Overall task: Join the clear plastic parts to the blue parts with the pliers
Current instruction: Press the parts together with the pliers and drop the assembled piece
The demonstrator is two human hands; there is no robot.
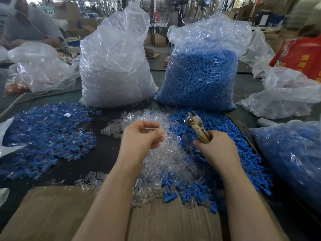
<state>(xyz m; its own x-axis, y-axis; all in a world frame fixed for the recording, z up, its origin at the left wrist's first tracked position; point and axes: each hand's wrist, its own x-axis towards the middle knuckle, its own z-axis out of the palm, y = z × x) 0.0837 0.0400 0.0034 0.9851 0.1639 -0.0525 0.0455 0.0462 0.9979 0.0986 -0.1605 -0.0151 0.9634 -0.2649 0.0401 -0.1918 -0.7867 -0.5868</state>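
Left hand (141,136): fingers curled above the clear parts (161,159), whether it holds one cannot be told | Right hand (217,148): gripping the pliers (198,126), tip raised over the blue parts (225,136) | Joined pieces (46,136): heaped at left on the table (107,153) | Bags: clear bag (114,66) and blue bag (203,70) upright behind.

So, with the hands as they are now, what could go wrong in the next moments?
1. The left hand seems to hold a clear part in loosely curled fingers above the clear pile; if dropped, it would be lost among identical pieces.
2. The pliers in the right hand point toward the left hand, so a hurried squeeze might pinch a finger.
3. Loose blue parts and clear parts already mix near the cardboard, so some may slide off.
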